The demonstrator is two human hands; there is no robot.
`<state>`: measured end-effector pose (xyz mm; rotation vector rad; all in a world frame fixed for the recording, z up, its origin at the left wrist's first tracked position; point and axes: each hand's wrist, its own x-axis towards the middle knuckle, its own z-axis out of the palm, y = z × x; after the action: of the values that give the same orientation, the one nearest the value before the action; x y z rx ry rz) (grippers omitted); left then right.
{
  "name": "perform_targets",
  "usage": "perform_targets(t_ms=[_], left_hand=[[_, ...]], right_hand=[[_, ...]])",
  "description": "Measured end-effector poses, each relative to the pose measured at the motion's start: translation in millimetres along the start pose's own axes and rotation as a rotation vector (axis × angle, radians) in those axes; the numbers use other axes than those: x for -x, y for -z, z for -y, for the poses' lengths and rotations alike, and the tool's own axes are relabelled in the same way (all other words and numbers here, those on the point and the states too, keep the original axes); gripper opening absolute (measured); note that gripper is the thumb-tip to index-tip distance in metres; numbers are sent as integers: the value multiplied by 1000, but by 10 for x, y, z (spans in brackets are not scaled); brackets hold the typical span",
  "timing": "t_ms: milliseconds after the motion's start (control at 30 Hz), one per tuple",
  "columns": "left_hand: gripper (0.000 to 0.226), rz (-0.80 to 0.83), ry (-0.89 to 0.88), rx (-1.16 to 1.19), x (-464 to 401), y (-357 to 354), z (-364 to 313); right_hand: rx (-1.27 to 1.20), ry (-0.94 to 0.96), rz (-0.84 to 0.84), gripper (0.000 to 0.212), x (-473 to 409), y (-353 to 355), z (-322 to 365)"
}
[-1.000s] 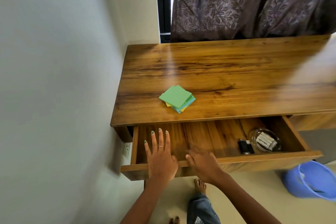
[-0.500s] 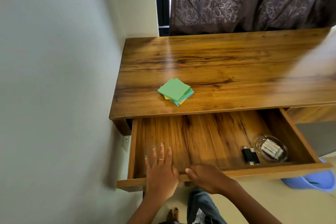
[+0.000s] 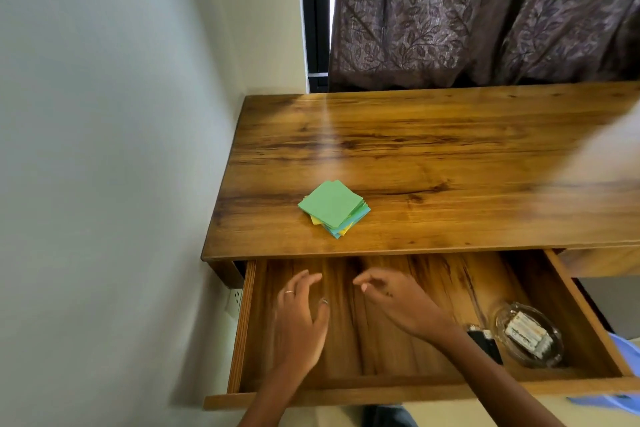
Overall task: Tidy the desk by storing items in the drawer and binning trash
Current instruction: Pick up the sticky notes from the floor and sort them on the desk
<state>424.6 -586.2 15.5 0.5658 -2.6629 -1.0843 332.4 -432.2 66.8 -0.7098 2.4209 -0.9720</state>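
A stack of coloured paper squares (image 3: 333, 207), green on top, lies on the wooden desk (image 3: 450, 163) near its front left. Below it the drawer (image 3: 381, 395) stands pulled far out. My left hand (image 3: 300, 315) hovers over the drawer's left part with fingers loosely spread and holds nothing. My right hand (image 3: 398, 302) hangs over the drawer's middle, fingers loosely curled, also holding nothing. Both hands point toward the desk's front edge, just short of the paper stack.
In the drawer's right part sit a glass dish (image 3: 530, 334) with a white packet in it and a black object (image 3: 485, 345), partly behind my right forearm. A blue bin (image 3: 620, 402) shows at the lower right. A wall runs along the left; curtains hang behind the desk.
The drawer has come further out. Both hands have left its front edge and moved forward over the open drawer toward the desk top.
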Motion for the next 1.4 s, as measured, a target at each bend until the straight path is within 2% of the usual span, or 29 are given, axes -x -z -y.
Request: perform_targets(t_ms=[100,233,433,533,700,900,967,1067,1133,1200,1333,1367,1400], left_hand=[[43,-90,-2,38,-312,-3,-98],[54,-95,47,-6,-671,-6,-188],[73,60,56,-370,-871,-111,-51],[88,69,33,-468,-874,-167,22],[91,55,19,-448,-860,-223,107],[72,68,28,-497,-883,-248,116],[73,72,26,-482,-880,-237,117],[91,61,8,-430,-867,-211,91],[98,81,52,-342,-874,-177,73],[86,59,112,-154,-911,-145,34],[47,-22,312,540,-944,62,-272],[47,-13,362,732,-936,132,-376],[58,0,400,897,-941,183,-444]], right_hand=[[63,42,-141,25,-370,196,110],[232,112,-209,33,-882,294,228],[530,119,-62,67,-1346,141,217],[613,135,-49,68,-1397,78,159],[495,104,11,63,-1443,148,141],[333,75,56,55,-1460,252,143],[273,61,23,49,-1464,248,128],[178,41,-106,41,-1479,235,112],[176,50,-201,38,-1463,227,120],[202,109,-311,36,-1417,223,140],[198,434,-524,32,-1222,189,274],[220,503,-534,32,-1166,146,301],[256,555,-518,31,-1105,86,323]])
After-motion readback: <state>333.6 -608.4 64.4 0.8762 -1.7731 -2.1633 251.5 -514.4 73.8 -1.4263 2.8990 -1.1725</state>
